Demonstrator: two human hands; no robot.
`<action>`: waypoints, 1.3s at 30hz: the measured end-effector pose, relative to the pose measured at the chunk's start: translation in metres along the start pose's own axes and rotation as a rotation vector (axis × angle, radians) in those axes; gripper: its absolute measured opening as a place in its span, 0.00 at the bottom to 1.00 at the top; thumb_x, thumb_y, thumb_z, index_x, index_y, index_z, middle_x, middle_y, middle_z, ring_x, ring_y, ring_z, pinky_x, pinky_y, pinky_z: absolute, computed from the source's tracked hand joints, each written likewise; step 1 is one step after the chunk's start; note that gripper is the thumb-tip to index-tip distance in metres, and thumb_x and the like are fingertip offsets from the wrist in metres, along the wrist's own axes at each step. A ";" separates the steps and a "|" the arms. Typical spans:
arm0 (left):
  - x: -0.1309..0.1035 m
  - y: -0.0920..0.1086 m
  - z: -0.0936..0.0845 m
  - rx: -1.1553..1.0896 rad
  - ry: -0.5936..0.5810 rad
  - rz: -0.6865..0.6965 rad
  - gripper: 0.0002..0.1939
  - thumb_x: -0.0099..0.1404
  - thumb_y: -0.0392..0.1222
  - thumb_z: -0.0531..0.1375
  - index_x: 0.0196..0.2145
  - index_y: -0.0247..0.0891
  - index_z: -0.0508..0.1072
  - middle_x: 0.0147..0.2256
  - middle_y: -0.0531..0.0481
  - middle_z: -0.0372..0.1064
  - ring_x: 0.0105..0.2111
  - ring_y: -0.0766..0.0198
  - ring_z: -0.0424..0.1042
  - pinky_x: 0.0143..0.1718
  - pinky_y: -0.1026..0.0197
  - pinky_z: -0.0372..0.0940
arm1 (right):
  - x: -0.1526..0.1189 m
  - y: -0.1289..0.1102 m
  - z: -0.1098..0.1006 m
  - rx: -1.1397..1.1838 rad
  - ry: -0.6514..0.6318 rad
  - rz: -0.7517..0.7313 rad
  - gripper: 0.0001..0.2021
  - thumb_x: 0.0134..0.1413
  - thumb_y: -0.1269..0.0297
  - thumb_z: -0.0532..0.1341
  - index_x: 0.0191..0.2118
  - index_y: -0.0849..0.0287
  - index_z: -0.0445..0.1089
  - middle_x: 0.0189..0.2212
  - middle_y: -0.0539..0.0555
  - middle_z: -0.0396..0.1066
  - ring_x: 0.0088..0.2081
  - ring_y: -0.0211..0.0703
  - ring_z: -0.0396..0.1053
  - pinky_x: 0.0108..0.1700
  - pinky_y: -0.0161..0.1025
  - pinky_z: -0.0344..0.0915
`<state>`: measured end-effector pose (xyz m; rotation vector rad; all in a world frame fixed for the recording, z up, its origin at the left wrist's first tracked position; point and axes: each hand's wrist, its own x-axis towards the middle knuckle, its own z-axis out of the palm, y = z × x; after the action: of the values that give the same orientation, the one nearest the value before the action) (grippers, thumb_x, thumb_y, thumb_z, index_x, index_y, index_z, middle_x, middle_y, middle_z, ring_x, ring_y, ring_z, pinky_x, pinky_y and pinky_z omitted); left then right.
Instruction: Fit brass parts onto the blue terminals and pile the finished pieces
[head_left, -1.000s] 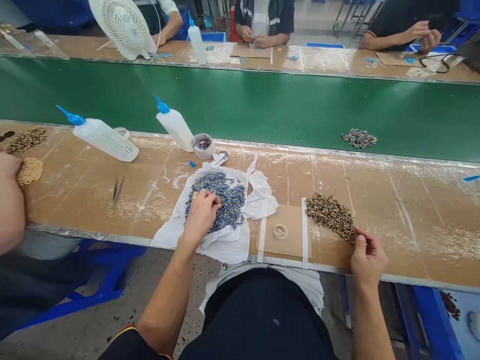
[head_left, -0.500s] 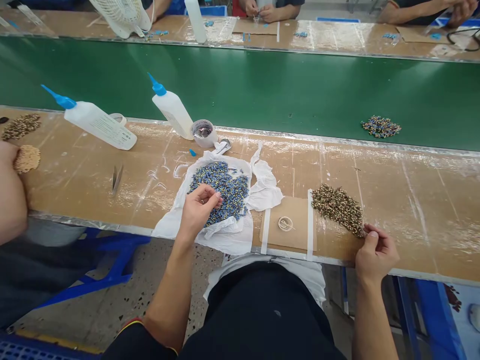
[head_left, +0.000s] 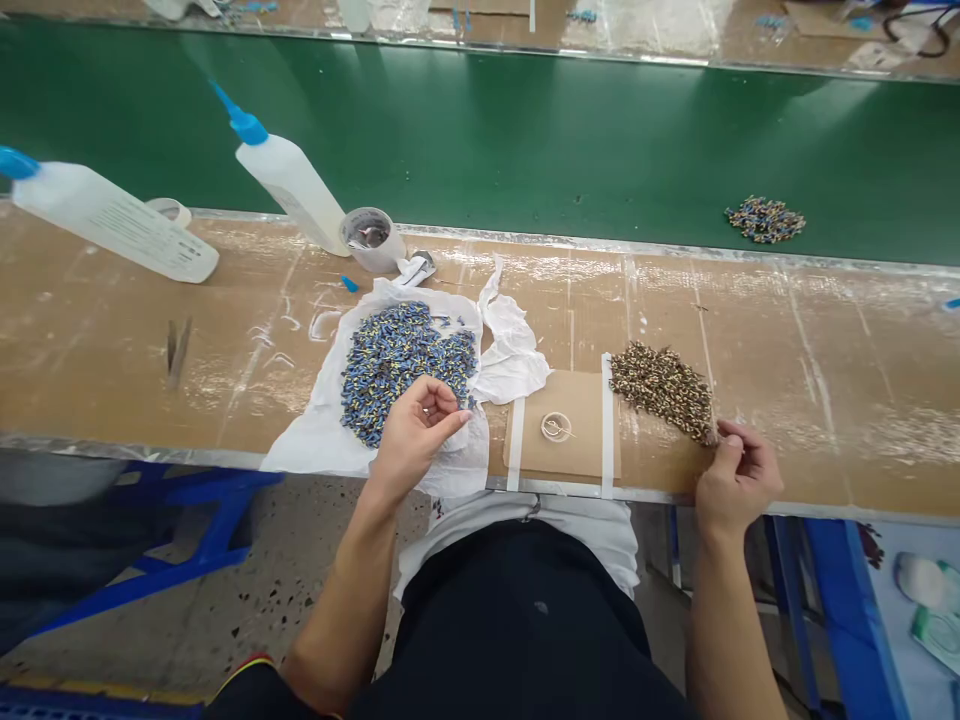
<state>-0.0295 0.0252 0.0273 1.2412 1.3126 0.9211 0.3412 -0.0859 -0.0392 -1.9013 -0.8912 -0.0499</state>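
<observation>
My left hand [head_left: 421, 432] hovers at the near right side of a heap of small blue-and-yellow pieces [head_left: 397, 360], thumb and fingertips pinched together. Anything between them is too small to make out. Under the heap lies a white cloth [head_left: 300, 445]. Over to the right, my right hand [head_left: 736, 482] has its thumb and index finger closed at the near tip of a pile of small brown-and-cream pieces [head_left: 664, 390]; what they pinch cannot be made out. Between the hands, a small round clear dish [head_left: 556, 428] with a thin pale piece across it rests on a taped cardboard sheet [head_left: 562, 386].
Two white bottles with blue nozzles [head_left: 112, 215] [head_left: 289, 185] lean at the left, near a tape roll [head_left: 373, 240]. Tweezers [head_left: 178, 352] lie on the table. A crumpled white cloth [head_left: 514, 350] sits beside the heap. Mixed pieces [head_left: 765, 219] rest on the green belt [head_left: 562, 140].
The view has tilted down, and the far workers' hands have left it. My left hand has moved rightward from over the blue heap to its near right edge. My right hand stays by the brown pile.
</observation>
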 end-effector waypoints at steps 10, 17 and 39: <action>-0.014 0.002 0.036 0.103 -0.271 0.045 0.06 0.60 0.41 0.65 0.36 0.38 0.80 0.30 0.49 0.73 0.32 0.63 0.70 0.35 0.62 0.65 | -0.018 -0.059 0.004 0.185 -0.222 -0.118 0.11 0.65 0.60 0.54 0.41 0.58 0.72 0.38 0.59 0.74 0.43 0.50 0.74 0.48 0.52 0.71; -0.018 -0.001 0.036 0.393 -0.302 0.199 0.02 0.61 0.38 0.65 0.30 0.39 0.78 0.29 0.51 0.73 0.29 0.63 0.70 0.33 0.61 0.64 | -0.029 -0.086 0.016 0.258 -0.795 -0.294 0.08 0.65 0.65 0.56 0.46 0.55 0.70 0.39 0.56 0.75 0.39 0.46 0.73 0.42 0.45 0.70; -0.022 -0.022 0.059 0.302 -0.392 0.213 0.05 0.63 0.41 0.65 0.35 0.39 0.80 0.31 0.49 0.76 0.29 0.64 0.72 0.31 0.64 0.66 | -0.026 -0.131 0.059 0.264 -0.893 -0.474 0.04 0.63 0.68 0.61 0.38 0.55 0.73 0.35 0.55 0.71 0.40 0.46 0.69 0.44 0.44 0.68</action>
<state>0.0222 -0.0076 0.0010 1.7244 1.0414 0.5921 0.2245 -0.0227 0.0212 -1.3947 -1.8271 0.6435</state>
